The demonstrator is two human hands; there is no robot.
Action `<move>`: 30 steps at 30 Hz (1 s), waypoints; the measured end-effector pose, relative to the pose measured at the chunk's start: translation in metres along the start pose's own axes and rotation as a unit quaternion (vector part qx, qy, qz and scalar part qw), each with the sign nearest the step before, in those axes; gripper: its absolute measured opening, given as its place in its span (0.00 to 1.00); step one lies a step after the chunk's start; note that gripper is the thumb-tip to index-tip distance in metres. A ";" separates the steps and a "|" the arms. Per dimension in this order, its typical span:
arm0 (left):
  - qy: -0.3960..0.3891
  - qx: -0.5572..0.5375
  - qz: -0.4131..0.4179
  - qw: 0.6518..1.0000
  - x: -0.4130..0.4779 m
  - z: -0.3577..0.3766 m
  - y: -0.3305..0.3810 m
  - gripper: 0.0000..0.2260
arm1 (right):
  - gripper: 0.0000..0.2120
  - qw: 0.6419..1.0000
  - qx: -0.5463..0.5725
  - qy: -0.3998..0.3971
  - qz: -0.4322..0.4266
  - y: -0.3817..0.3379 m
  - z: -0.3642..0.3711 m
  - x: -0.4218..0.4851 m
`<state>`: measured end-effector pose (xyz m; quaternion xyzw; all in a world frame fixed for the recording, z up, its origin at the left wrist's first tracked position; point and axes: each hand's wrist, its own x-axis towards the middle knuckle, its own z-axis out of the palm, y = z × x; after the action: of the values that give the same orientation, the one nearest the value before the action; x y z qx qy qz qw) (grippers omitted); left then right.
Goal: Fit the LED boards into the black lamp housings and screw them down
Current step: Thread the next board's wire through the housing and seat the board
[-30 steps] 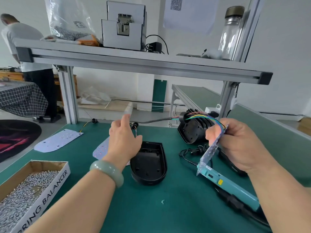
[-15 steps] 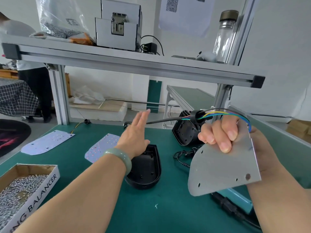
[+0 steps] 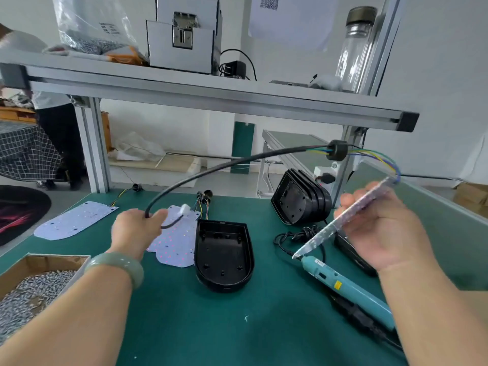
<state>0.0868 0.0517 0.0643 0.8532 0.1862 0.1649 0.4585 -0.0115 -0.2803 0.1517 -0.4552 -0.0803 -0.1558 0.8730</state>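
Nothing fitted yet
Right of the empty housing (image 3: pixel 224 249), my right hand (image 3: pixel 383 233) grips the LED board (image 3: pixel 319 235); left of it, my left hand (image 3: pixel 134 231) holds its cable (image 3: pixel 211 170).

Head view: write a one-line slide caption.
Right hand holds an LED board edge-on; left hand grips its cable near an empty black housing.

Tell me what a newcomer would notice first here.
A long black cable arcs over the green mat: the left hand grips it near one end while the right hand holds the LED board edge-on at the other. Below, an empty black housing lies open side up, a teal screwdriver to its right.
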 end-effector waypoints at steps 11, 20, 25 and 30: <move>-0.084 -0.348 -0.147 0.922 -0.036 -0.009 0.006 0.11 | 0.23 0.982 -0.041 -0.032 0.181 0.081 0.014 -0.010; -0.251 -0.322 -0.075 0.910 -0.087 0.013 0.024 0.17 | 0.18 0.965 -0.104 -0.059 0.232 0.133 0.051 -0.015; -0.175 -0.347 -0.094 0.917 -0.078 0.006 0.010 0.11 | 0.12 0.906 -0.404 0.065 0.111 0.149 0.028 -0.004; -0.156 -0.421 -0.137 0.883 -0.070 0.001 0.000 0.08 | 0.15 0.707 -0.680 0.024 0.194 0.160 0.013 -0.001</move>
<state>0.0257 0.0180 0.0564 0.5600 0.1403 0.0275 0.8160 0.0427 -0.1834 0.0358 -0.9271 0.1587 -0.0062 0.3396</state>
